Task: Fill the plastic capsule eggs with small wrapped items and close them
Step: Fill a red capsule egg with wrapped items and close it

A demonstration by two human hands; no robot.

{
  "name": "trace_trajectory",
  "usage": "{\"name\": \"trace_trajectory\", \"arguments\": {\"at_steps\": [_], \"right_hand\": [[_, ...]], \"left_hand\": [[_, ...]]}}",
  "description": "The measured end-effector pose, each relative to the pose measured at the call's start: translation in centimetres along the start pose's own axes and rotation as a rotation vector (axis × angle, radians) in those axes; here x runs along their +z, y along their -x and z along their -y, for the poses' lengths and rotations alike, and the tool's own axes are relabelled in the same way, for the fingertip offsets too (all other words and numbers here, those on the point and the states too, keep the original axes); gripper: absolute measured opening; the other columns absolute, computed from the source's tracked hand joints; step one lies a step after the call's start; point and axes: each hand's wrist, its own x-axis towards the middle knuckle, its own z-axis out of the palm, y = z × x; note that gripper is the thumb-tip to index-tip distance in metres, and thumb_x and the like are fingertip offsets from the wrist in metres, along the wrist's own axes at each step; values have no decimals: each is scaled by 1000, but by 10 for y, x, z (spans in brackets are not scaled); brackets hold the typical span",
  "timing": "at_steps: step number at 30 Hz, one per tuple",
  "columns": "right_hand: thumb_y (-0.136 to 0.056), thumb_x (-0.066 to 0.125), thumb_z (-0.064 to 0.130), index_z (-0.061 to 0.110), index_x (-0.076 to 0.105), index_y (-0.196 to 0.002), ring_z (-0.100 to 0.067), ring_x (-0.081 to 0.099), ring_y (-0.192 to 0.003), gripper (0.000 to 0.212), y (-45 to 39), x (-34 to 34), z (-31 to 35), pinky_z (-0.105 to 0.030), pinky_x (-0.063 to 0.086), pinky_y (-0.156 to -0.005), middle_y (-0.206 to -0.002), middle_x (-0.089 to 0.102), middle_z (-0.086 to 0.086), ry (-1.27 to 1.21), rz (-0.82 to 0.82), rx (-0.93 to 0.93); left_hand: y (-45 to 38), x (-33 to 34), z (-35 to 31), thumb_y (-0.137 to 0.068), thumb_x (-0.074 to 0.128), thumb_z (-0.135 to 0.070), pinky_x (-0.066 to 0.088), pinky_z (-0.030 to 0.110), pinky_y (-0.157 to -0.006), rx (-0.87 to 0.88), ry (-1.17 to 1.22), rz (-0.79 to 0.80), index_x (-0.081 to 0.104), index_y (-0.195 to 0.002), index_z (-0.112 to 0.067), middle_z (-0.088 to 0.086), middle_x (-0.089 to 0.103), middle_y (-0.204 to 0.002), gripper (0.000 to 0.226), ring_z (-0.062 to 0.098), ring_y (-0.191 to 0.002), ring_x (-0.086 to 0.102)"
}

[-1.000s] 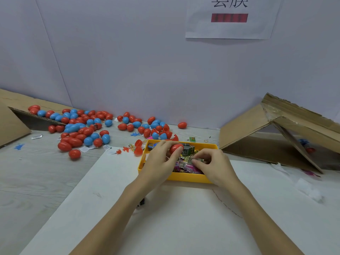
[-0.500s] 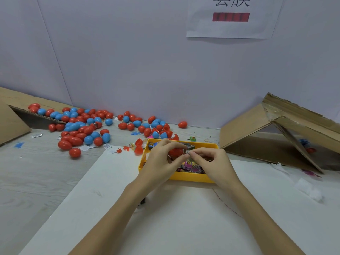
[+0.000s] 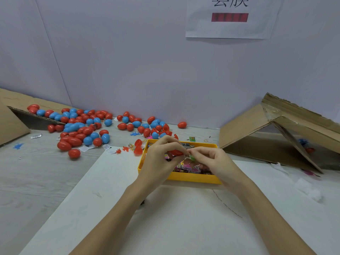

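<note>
while both hands work over the yellow tray [image 3: 191,179], i read this as the middle of one fill cycle in a long run. from the head view, my left hand [image 3: 161,159] is curled round a red capsule egg [image 3: 175,152], fingers over its top and thumb below, holding it just above the tray. my right hand [image 3: 211,159] pinches a small green wrapped item [image 3: 192,158] between thumb and fingertips, right against the egg; i cannot tell whether the egg is open at that side or whether the item has started to go in. so, by my judgement, this egg is neither filled nor closed yet.

a large pile of red and blue eggs [image 3: 82,129] lies on the pale wood-grain table [image 3: 33,177] to the left and along the wall. most look whole and closed, though whether they hold anything cannot be seen. two red half shells [image 3: 138,147] sit just left of the tray, so some stand open. the tray holds a heap of wrapped items [image 3: 187,166], which suggests plenty left to pack.

the eggs are smooth, glossy, hard plastic, rounded and likely to roll. the wrappers look thin, crinkly and printed in pink and yellow. the tray is rigid, low-walled and rectangular, on a matte white sheet [image 3: 165,218]. a tipped cardboard box [image 3: 272,137] with taped flaps lies on the right.
</note>
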Motion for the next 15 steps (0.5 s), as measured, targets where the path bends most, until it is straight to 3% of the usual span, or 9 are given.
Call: {"name": "trace_trajectory", "arguments": {"at_steps": [3,11,15], "right_hand": [[-96,69,26,23,76,-116,-6,72,-100,21,0,-3,-1,-16,54,-80,-105,79,7,33,7,-30],[-94,74,23,20,78,-108,-13,75,-96,16,-1,-3,-4,-26,59,-87,-99,80,1,40,-17,-9],[-95,73,24,21,79,-103,-5,72,-85,11,-1,-3,-4,-18,55,-74,-93,79,4,69,-21,-5]], "left_hand": [[1,1,1,-83,79,-3,52,15,-82,-1,-30,9,79,-95,-18,-4,65,-104,19,8,-102,61],[1,1,0,-83,78,0,50,12,-82,-13,-74,30,79,-95,-15,-2,64,-105,20,6,-101,58],[1,0,-1,-83,78,1,50,11,-83,-23,-92,42,79,-94,-14,-1,65,-105,19,9,-101,60]]}}
